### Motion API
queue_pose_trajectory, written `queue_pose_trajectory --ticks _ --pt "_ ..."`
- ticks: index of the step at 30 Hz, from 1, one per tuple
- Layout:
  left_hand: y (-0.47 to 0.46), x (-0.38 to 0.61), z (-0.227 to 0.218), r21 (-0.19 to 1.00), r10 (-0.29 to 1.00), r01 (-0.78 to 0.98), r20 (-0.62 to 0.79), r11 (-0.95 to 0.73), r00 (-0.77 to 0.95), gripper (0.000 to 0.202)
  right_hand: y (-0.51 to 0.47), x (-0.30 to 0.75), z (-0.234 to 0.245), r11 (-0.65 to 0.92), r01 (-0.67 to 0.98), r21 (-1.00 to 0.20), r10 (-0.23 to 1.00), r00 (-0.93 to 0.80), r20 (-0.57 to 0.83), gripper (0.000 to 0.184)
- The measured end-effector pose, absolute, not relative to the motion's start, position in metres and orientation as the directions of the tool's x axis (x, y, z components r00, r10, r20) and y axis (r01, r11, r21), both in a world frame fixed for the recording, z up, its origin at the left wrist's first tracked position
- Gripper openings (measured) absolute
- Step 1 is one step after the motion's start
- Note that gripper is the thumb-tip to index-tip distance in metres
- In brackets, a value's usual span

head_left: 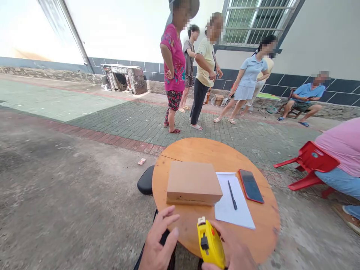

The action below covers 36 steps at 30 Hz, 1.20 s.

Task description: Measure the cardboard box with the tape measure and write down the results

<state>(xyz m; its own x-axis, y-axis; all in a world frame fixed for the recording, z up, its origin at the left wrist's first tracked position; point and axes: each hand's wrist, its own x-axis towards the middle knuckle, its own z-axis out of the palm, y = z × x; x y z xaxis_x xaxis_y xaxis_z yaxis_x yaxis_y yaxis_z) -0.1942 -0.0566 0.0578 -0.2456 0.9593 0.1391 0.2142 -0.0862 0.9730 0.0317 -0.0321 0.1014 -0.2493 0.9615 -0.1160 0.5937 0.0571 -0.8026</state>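
Note:
My right hand grips a yellow tape measure with a black lock button, its pale hook end pointing away from me over the table's near edge. To the left, my left hand is held with its fingers apart and nothing in them, just short of a brown cardboard box. The box lies closed on a round wooden table. Right of it are white sheets of paper with a black pen on top. A red-edged phone lies beside the paper.
A black rounded seat touches the table's left side. On the right a person in pink sits on a red plastic chair. Several people stand beyond the table on green paving. A small packet lies on the ground.

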Motion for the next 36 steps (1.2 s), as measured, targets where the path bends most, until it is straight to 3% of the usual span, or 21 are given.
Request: queue_pose_trajectory --ticks 5,9,11,15,19,23,26,31,36 --pt "-0.038 -0.219 0.043 0.958 0.929 0.286 0.138 -0.037 -0.344 0.035 0.039 0.005 0.142 0.413 0.701 -0.581 0.907 -0.375 0.192 0.059" --pt "-0.024 -0.220 0.035 0.962 0.935 0.272 0.102 -0.006 -0.339 0.040 0.100 -0.022 0.145 0.484 0.782 -0.393 0.875 -0.444 0.194 0.056" --pt "-0.019 -0.219 0.030 0.969 0.940 0.245 0.088 -0.005 -0.330 0.042 0.118 -0.028 0.140 0.502 0.786 -0.362 0.863 -0.485 0.142 0.059" --pt "-0.012 -0.220 0.022 0.986 0.935 0.164 0.038 0.022 -0.354 0.044 0.121 -0.010 0.133 0.468 0.763 -0.446 0.878 -0.458 0.137 0.067" --pt "-0.008 -0.219 0.015 0.987 0.908 0.035 -0.132 0.159 -0.397 0.052 0.102 0.035 0.118 0.228 0.737 -0.636 0.972 -0.131 0.196 0.055" --pt "-0.004 -0.210 0.011 0.990 0.908 -0.041 -0.142 0.137 -0.393 0.066 0.085 0.058 0.087 0.015 0.595 -0.804 0.987 0.118 0.106 0.053" --pt "0.001 -0.203 0.012 0.984 0.928 -0.100 -0.170 0.144 -0.332 0.070 0.074 0.047 0.071 -0.009 0.487 -0.873 0.994 0.097 0.044 0.051" --pt "0.019 -0.213 0.020 0.986 0.917 -0.128 -0.148 0.108 -0.370 0.069 0.064 0.010 0.069 0.072 0.390 -0.918 0.995 0.031 0.091 0.048" --pt "0.049 -0.237 0.032 0.998 0.895 -0.019 -0.060 0.057 -0.442 0.067 0.067 -0.021 0.065 0.115 0.344 -0.932 0.991 0.024 0.132 0.050"
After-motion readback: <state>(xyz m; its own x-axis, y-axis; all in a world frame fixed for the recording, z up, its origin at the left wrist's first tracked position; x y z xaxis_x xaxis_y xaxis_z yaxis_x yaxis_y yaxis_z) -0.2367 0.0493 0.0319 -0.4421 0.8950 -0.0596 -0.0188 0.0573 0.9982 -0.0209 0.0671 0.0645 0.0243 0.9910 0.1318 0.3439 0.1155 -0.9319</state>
